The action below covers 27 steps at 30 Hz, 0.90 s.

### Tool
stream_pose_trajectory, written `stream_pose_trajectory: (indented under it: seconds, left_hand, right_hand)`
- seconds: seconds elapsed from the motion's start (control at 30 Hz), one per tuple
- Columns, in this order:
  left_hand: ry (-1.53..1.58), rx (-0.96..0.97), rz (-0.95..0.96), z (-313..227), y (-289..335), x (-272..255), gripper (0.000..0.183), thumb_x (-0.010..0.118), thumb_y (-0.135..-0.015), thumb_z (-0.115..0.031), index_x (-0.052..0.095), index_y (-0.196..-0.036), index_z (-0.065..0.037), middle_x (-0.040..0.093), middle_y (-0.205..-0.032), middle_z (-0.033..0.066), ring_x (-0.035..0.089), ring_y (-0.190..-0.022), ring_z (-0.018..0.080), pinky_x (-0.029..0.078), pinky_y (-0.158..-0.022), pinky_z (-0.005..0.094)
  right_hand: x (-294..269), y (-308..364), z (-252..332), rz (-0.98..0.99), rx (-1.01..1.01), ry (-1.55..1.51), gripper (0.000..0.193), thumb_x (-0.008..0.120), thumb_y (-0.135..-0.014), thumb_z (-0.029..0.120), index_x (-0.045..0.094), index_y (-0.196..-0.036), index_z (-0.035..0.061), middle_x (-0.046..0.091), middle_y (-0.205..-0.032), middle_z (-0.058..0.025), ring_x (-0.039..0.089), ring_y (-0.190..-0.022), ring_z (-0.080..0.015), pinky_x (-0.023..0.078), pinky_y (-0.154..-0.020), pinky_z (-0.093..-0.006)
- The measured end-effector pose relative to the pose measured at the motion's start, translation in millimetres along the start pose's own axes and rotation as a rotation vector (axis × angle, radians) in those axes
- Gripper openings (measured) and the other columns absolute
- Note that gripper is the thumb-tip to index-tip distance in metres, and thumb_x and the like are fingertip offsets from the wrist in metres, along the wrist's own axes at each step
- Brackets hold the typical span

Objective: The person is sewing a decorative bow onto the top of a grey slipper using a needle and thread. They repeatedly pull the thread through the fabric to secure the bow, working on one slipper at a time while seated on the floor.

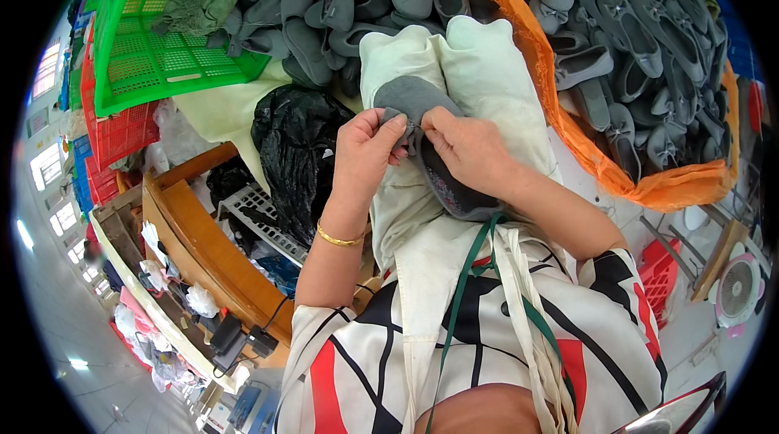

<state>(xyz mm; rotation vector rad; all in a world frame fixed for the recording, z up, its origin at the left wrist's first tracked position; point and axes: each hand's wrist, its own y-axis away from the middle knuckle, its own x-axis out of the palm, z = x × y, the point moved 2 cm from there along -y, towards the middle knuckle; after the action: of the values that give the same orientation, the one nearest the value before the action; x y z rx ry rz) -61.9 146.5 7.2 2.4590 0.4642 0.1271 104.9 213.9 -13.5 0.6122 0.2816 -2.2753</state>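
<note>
A grey cloth slip-on shoe point(412, 94) rests across my lap, on the pale apron point(491, 60). My left hand point(367, 146) pinches the shoe's upper near its opening, between thumb and fingers. Close beside it, my right hand point(466, 146) is closed on a small gathered bit of grey fabric at the same spot, perhaps a bow; the fingers hide most of it. A dark insole with a small coloured pattern shows inside the shoe below my right hand.
Many grey shoes point(304, 36) lie heaped ahead, beside a green plastic crate point(170, 69). An orange sack point(665, 190) at right holds more, several with bows. Left of my lap are a black plastic bag point(296, 154) and an open wooden drawer point(219, 243). A fan point(737, 289) stands far right.
</note>
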Motion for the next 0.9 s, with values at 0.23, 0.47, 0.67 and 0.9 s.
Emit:
stream_pose_trajectory:
  seconds: [0.23, 0.47, 0.67, 0.9]
  left_hand:
    - [0.016, 0.006, -0.015, -2.7, -3.1, 1.8, 0.011, 0.066, -0.091, -0.016, 0.068, -0.091, -0.005, 0.066, -0.075, -0.0006, 0.057, -0.06, 0.0052, 0.044, -0.055, 0.019]
    - [0.055, 0.016, 0.017, 0.7, -6.7, 0.1, 0.01, 0.066, -0.09, -0.014, 0.068, -0.09, -0.005, 0.065, -0.073, -0.0012, 0.056, -0.059, 0.0043, 0.043, -0.054, 0.0187]
    - [0.045, -0.006, 0.031, -0.4, -6.6, -2.0, 0.011, 0.063, -0.092, -0.015, 0.067, -0.091, -0.005, 0.064, -0.073, -0.0021, 0.055, -0.06, 0.0042, 0.042, -0.054, 0.0193]
    - [0.094, -0.065, 0.082, 0.1, -10.0, -3.8, 0.012, 0.061, -0.093, -0.015, 0.067, -0.098, -0.006, 0.064, -0.076, -0.0023, 0.056, -0.062, 0.0054, 0.043, -0.056, 0.0205]
  right_hand:
    - [-21.8, -13.3, -4.4, 0.111, -0.098, 0.045, 0.007, 0.059, -0.09, 0.014, 0.057, -0.094, 0.0081, 0.065, -0.072, -0.0152, 0.065, -0.068, -0.037, 0.049, -0.058, -0.0471]
    - [-33.2, -20.6, -2.0, 0.207, -0.06, -0.047, 0.009, 0.059, -0.089, 0.013, 0.061, -0.096, 0.0081, 0.066, -0.076, -0.0159, 0.065, -0.071, -0.0384, 0.05, -0.063, -0.0472]
    - [-30.4, -23.5, -2.7, 0.249, -0.027, -0.1, 0.008, 0.057, -0.091, 0.012, 0.059, -0.097, 0.0076, 0.066, -0.079, -0.0167, 0.064, -0.075, -0.0389, 0.05, -0.064, -0.0472]
    - [-13.2, -13.8, -5.8, 0.085, -0.061, -0.1, 0.007, 0.054, -0.094, 0.012, 0.057, -0.099, 0.007, 0.065, -0.079, -0.017, 0.063, -0.073, -0.0389, 0.049, -0.062, -0.0467]
